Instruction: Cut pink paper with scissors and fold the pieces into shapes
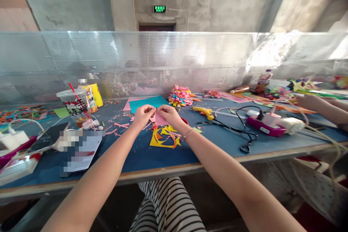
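My left hand (144,115) and my right hand (168,114) meet over the middle of the table, fingertips pinched close together. Between them is a piece of pink paper (161,120), partly hidden by the fingers. Just behind lie a teal sheet (148,103) and a pink sheet (127,106). Yellow paper (156,140) with curved cut-out strips rests on the table nearer to me. Pink paper scraps (119,126) are scattered left of my left hand. A bunch of pink, yellow and blue paper strips (180,96) stands beyond my right hand.
A yellow glue gun (203,112) with black cables and a purple power strip (266,126) lie to the right. To the left are a drink cup (74,106) and a phone (84,152). Another person's arm (318,105) reaches in at far right. A perforated panel (163,61) runs behind.
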Demonstrator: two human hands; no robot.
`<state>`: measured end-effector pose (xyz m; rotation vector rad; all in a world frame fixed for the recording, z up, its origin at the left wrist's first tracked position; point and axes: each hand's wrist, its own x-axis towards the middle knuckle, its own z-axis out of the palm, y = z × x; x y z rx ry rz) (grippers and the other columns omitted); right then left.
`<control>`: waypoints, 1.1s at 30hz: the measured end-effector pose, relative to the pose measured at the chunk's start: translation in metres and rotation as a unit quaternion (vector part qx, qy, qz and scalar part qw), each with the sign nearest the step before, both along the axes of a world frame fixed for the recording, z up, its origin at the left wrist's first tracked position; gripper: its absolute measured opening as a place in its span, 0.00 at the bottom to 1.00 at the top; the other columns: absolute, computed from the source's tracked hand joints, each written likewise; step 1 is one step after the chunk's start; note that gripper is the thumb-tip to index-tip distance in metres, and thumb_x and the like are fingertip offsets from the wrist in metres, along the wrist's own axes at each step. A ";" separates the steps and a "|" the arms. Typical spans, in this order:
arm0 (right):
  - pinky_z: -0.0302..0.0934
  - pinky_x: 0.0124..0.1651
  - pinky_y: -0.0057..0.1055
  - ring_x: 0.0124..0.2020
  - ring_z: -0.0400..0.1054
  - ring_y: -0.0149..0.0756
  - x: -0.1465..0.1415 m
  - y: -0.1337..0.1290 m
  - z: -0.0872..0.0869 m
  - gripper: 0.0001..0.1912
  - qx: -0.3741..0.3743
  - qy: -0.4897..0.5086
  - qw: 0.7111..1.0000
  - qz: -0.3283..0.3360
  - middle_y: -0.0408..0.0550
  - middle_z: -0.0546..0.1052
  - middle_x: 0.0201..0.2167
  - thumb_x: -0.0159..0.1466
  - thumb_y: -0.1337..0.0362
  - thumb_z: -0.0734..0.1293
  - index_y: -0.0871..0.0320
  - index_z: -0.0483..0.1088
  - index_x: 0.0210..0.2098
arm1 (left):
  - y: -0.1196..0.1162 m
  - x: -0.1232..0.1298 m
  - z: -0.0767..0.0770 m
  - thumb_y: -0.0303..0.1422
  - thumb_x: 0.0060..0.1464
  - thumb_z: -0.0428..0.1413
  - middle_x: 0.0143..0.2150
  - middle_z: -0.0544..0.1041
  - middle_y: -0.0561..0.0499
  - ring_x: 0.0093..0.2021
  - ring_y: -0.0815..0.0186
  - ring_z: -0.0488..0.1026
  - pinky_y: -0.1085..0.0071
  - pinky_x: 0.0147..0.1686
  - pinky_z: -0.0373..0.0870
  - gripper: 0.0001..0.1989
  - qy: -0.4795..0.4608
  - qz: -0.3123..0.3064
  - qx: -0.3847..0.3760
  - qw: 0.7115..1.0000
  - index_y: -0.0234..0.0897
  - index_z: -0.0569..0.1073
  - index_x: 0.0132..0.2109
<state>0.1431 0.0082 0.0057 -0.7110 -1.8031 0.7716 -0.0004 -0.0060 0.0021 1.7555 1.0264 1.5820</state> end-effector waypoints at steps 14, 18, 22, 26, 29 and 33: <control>0.49 0.25 0.24 0.21 0.54 0.25 -0.004 0.000 0.000 0.12 -0.017 -0.010 1.000 0.000 0.40 0.63 0.20 0.51 0.57 0.63 0.61 0.64 0.23 | 0.004 0.001 0.000 0.38 0.41 0.55 0.20 0.66 0.55 0.22 0.73 0.64 0.76 0.24 0.62 0.10 -0.120 0.048 -0.028 0.991 0.35 0.68 0.27; 0.49 0.24 0.24 0.21 0.55 0.25 -0.005 0.001 -0.002 0.12 -0.027 -0.017 0.999 -0.005 0.40 0.63 0.19 0.51 0.56 0.63 0.61 0.63 0.23 | 0.003 0.001 0.001 0.39 0.41 0.56 0.20 0.66 0.56 0.21 0.74 0.63 0.77 0.22 0.61 0.11 -0.139 0.047 -0.031 0.989 0.35 0.67 0.27; 0.48 0.23 0.24 0.20 0.53 0.24 -0.004 0.002 -0.003 0.13 -0.019 -0.013 1.000 -0.014 0.39 0.62 0.18 0.51 0.56 0.63 0.60 0.63 0.23 | 0.004 0.002 0.002 0.39 0.39 0.57 0.20 0.66 0.56 0.21 0.74 0.63 0.76 0.24 0.63 0.11 -0.150 0.033 -0.035 0.988 0.35 0.67 0.26; 0.49 0.23 0.24 0.20 0.53 0.24 -0.003 0.004 -0.003 0.13 -0.020 0.000 1.000 -0.024 0.39 0.62 0.18 0.51 0.56 0.63 0.60 0.62 0.22 | 0.003 0.003 0.002 0.39 0.36 0.59 0.23 0.69 0.54 0.23 0.72 0.66 0.73 0.27 0.66 0.14 -0.155 -0.021 -0.100 0.983 0.34 0.68 0.28; 0.49 0.24 0.24 0.21 0.54 0.24 -0.001 0.005 -0.002 0.12 -0.018 0.009 0.999 -0.040 0.40 0.63 0.19 0.51 0.57 0.63 0.61 0.62 0.22 | 0.003 0.002 -0.001 0.39 0.33 0.61 0.24 0.69 0.53 0.24 0.72 0.66 0.72 0.27 0.66 0.15 -0.131 -0.042 -0.127 0.982 0.33 0.69 0.28; 0.50 0.24 0.24 0.21 0.55 0.25 0.000 0.006 -0.002 0.11 -0.013 0.008 0.998 -0.058 0.40 0.63 0.19 0.51 0.58 0.63 0.60 0.63 0.23 | 0.004 0.002 -0.003 0.39 0.32 0.61 0.22 0.69 0.53 0.23 0.72 0.66 0.73 0.26 0.66 0.16 -0.114 -0.057 -0.125 0.984 0.32 0.69 0.26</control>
